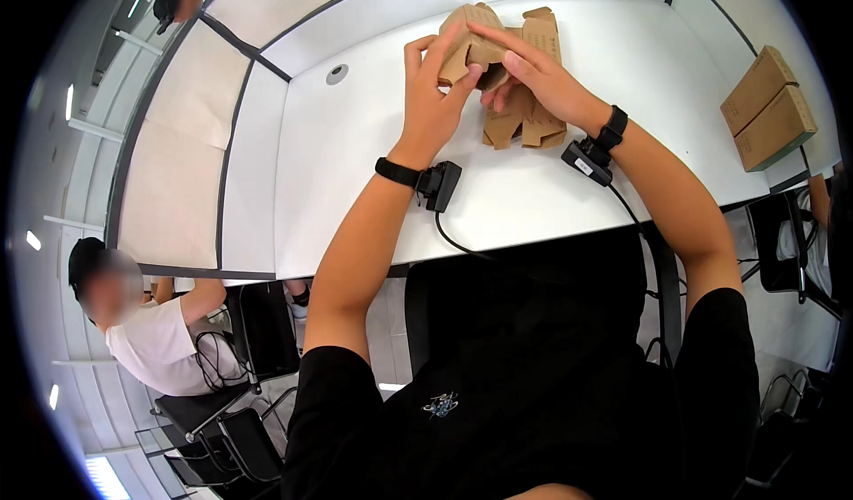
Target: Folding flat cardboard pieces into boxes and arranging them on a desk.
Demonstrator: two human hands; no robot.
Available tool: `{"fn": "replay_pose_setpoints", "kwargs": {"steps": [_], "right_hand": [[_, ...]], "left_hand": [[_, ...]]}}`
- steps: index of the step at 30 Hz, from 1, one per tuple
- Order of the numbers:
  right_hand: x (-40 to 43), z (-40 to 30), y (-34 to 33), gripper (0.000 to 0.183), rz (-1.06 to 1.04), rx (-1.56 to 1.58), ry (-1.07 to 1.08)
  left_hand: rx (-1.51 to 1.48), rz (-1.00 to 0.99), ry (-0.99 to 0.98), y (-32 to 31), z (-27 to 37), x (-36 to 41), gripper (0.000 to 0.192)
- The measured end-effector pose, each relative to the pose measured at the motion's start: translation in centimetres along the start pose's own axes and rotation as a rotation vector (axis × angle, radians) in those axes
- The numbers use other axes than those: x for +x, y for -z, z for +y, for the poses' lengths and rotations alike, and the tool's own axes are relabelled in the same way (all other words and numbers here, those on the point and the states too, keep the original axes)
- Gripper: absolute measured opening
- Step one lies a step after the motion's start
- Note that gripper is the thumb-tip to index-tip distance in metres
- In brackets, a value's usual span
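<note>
A small brown cardboard box (474,15), partly folded with an opening facing me, is held between my two hands above the white desk. My left hand (433,94) grips its left side, the thumb at the edge of the opening. My right hand (550,84) has its fingers along the top and right side, with some fingertips below the box. Under and behind it, unfolded brown cardboard (543,37) with flaps and printed writing lies on the desk, partly hidden by my right hand. Each wrist wears a black strap with a cabled device.
Two closed cardboard boxes (766,110) stand side by side at the desk's right end. Low partitions (253,127) enclose the white desk (346,187), which has a round cable grommet (337,74). A seated person (166,347) is beyond the left partition. Black cables hang over the front edge.
</note>
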State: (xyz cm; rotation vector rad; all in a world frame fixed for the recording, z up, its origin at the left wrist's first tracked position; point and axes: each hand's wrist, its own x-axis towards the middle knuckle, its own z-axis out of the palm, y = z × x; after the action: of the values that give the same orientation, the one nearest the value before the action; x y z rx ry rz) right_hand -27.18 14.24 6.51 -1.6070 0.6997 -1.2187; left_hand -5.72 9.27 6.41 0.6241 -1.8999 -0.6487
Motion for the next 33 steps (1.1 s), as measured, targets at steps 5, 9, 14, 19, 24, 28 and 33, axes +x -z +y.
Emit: {"fn": "replay_pose_setpoints", "kwargs": {"steps": [5, 9, 14, 19, 24, 28, 33], "right_hand": [[0.2, -0.5, 0.0, 0.067, 0.068, 0.088, 0.127], [0.0, -1.0, 0.6, 0.077, -0.04, -0.041, 0.195], [0.0, -1.0, 0.7, 0.083, -0.009, -0.261, 0.162], [0.0, -0.3, 0.2, 0.08, 0.131, -0.481, 0.272], [-0.1, 0.0, -1.2, 0.077, 0.144, -0.575, 0.224], [0.1, -0.6, -1.8, 0.074, 0.115, -0.451, 0.101], [-0.1, -0.8, -2.5, 0.074, 0.122, -0.363, 0.045]], "left_hand": [[-0.085, 0.098, 0.023, 0.1, -0.1, 0.0, 0.061], [-0.126, 0.08, -0.006, 0.6, 0.5, -0.1, 0.06], [0.182, 0.1, -0.088, 0.4, 1.2, 0.0, 0.058], [0.085, 0.2, -0.168, 0.0, 0.7, 0.0, 0.052], [0.094, 0.237, -0.154, 0.1, 0.5, -0.1, 0.044], [0.061, 0.237, -0.132, -0.2, 0.9, 0.4, 0.042], [0.103, 0.274, -0.135, -0.5, 1.4, 0.1, 0.04]]}}
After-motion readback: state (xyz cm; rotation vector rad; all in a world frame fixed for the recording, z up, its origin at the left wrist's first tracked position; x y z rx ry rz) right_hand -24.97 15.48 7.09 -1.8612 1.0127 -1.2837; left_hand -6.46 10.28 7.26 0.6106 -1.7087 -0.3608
